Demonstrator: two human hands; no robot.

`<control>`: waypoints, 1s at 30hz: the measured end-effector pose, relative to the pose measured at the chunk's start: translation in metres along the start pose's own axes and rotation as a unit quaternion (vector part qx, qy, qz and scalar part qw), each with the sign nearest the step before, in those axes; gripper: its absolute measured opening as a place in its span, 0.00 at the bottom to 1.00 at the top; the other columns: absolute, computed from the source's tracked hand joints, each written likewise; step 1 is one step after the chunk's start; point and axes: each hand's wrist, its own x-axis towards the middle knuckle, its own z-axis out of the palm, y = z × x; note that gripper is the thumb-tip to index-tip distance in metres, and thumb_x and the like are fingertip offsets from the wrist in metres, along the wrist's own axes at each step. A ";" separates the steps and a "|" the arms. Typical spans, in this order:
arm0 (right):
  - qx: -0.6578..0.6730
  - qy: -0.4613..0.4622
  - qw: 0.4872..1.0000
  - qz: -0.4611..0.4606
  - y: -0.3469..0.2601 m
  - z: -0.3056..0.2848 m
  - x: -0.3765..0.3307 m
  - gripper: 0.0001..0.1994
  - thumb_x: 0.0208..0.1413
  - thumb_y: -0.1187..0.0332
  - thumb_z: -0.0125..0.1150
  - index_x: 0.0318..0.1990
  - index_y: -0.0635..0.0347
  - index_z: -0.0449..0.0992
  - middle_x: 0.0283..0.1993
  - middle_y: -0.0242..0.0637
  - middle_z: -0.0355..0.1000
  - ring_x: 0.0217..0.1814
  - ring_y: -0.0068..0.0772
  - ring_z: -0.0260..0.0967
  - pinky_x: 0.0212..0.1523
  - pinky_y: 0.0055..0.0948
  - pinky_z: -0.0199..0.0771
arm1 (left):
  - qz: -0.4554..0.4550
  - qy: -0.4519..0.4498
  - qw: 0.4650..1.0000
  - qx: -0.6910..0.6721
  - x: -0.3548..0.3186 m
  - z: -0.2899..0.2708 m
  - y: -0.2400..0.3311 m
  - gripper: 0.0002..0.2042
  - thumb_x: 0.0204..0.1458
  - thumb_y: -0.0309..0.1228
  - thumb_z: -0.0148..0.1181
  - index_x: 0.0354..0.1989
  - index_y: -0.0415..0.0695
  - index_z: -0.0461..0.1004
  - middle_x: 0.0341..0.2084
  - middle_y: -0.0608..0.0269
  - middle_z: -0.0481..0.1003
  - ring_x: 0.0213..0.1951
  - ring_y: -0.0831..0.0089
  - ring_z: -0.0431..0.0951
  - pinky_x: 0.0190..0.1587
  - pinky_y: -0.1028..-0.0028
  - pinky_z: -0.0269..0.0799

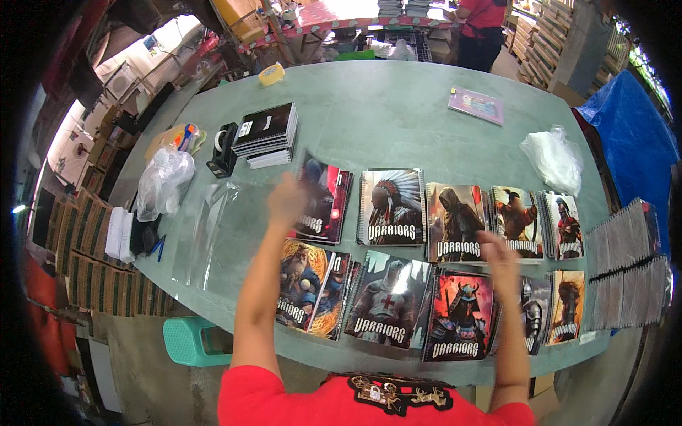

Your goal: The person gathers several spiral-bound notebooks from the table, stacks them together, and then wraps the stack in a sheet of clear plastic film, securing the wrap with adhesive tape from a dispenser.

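Note:
My left hand (288, 201), blurred, grips the left edge of a dark-and-red spiral notebook (317, 192), whose upper corner is smeared by motion. More such notebooks lie under it. Over the right part of the rows hovers my right hand (501, 259), its fingers too blurred to read. Beneath and around it are a hooded-figure notebook (455, 216), an archer notebook (518, 216) and a red samurai notebook (460, 312). Between the hands lie a feather-headdress notebook (392, 206) and a knight notebook (389, 298). Nearer me, below the left hand, sits a bearded-warrior notebook (302, 280).
A black notebook stack (266, 131), tape dispenser (223, 149), tape roll (271, 74) and plastic bag (165, 181) stand left on the green table (355, 106). Clear film (202, 241) lies nearby. At right are another bag (554, 157) and wrapped stacks (625, 238). A person (483, 32) stands beyond.

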 end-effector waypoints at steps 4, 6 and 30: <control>0.478 -0.063 0.842 0.242 -0.017 0.126 0.011 0.22 0.50 0.62 0.57 0.52 0.59 0.63 0.41 0.34 0.69 0.43 0.25 0.66 0.42 0.26 0.67 | 0.369 -0.245 0.893 -0.085 -0.095 -0.013 0.138 0.17 0.46 0.39 0.53 0.36 0.37 0.66 0.22 0.40 0.71 0.30 0.46 0.74 0.33 0.57 0.69; 0.458 -0.001 0.871 0.177 -0.001 0.122 0.021 0.16 0.49 0.66 0.59 0.45 0.60 0.66 0.36 0.30 0.69 0.38 0.22 0.66 0.36 0.22 0.67 | 0.340 -0.106 0.903 -0.239 -0.073 0.041 0.130 0.15 0.49 0.40 0.51 0.30 0.37 0.71 0.29 0.40 0.72 0.34 0.46 0.73 0.37 0.56 0.67; 0.212 -0.023 0.959 0.187 0.019 0.023 -0.132 0.27 0.45 0.74 0.58 0.55 0.62 0.57 0.51 0.36 0.64 0.50 0.31 0.62 0.51 0.31 0.62 | 0.506 0.078 0.857 -0.057 -0.226 0.070 0.050 0.25 0.44 0.33 0.54 0.53 0.43 0.61 0.48 0.48 0.63 0.51 0.55 0.63 0.53 0.59 0.58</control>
